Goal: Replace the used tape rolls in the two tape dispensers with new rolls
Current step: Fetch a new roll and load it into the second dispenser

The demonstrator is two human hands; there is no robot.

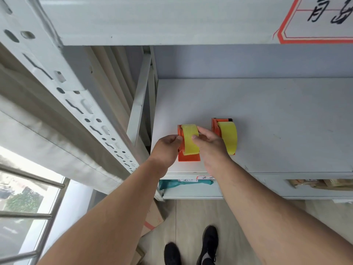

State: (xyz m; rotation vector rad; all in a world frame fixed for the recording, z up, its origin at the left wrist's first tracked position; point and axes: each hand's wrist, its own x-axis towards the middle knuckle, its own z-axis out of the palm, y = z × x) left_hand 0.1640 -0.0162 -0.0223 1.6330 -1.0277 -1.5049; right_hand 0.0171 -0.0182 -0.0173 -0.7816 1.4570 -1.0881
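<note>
Two orange tape dispensers stand side by side on a grey shelf board [267, 121]. The left dispenser [189, 157] carries a yellow tape roll [189, 136]. My left hand [168, 148] grips this dispenser's left side, thumb at the roll's edge. My right hand [210, 142] holds the same roll from the right, thumb lying on its yellow face. The right dispenser [214, 127] holds its own yellow roll [229, 136], partly hidden behind my right hand and untouched.
A perforated metal upright [76, 92] and a slanted brace [138, 100] stand left of the shelf. An upper shelf beam [172, 22] bears a red-bordered label [315, 20]. Below lie a teal bag [181, 183], brown parcels [315, 183] and cardboard [152, 219] on the floor.
</note>
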